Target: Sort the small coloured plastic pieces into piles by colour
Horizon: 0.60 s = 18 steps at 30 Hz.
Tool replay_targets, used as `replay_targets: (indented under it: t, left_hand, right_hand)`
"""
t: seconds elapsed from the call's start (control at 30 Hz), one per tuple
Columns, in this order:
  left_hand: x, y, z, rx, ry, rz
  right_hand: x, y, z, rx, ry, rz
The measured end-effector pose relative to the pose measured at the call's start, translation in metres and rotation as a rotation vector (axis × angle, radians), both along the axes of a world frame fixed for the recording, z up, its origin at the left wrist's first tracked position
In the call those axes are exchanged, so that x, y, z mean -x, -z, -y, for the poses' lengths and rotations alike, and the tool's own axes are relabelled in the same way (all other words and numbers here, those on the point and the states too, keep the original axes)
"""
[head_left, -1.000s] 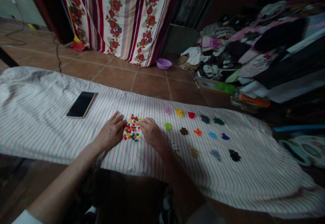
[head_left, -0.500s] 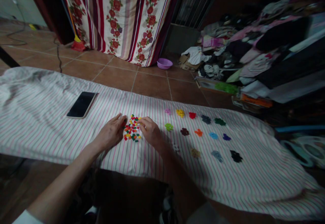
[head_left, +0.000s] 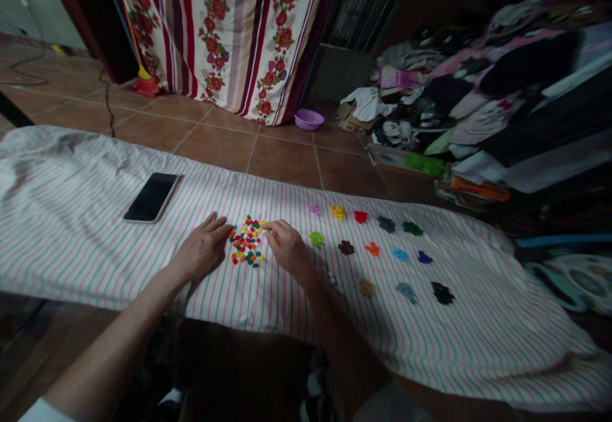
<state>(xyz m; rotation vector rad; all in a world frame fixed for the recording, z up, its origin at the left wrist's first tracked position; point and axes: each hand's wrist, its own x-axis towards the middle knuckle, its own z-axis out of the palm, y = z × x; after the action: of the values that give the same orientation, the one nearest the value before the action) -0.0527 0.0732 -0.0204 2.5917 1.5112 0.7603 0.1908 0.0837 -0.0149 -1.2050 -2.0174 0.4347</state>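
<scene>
A loose spread of small mixed-colour pieces point(head_left: 247, 243), red, yellow, green, orange and white, lies on the striped cloth point(head_left: 287, 307) between my two hands. My left hand point(head_left: 206, 245) rests flat at the left edge of the spread, fingers stretched out, holding nothing. At the right edge, my right hand point(head_left: 285, 245) has thumb and forefinger pinched together, with what looks like a small white piece at the tips. Right of it, heaps sorted by colour sit in rows, among them lime green point(head_left: 316, 239), yellow point(head_left: 338, 212), red point(head_left: 360, 217) and brown point(head_left: 346, 247).
A phone point(head_left: 152, 197) lies on the cloth to the left. More heaps, such as the black one point(head_left: 442, 293) and the tan one point(head_left: 366, 287), lie on the right. Beyond are a floral curtain point(head_left: 239, 46), a purple basin point(head_left: 308, 120) and piled clothes point(head_left: 454, 84).
My left hand has slid slightly left, away from the mixed pieces, and its fingers are more spread. My right hand stays pinched at the right edge of the spread.
</scene>
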Motion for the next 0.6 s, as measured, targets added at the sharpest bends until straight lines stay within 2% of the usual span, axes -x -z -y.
replay_targets:
  t: [0.6]
  left_hand:
    - [-0.006,-0.009,-0.001,-0.040,0.034,-0.018]
  right_hand:
    - [-0.014,-0.008,0.004,-0.005,0.076,0.094]
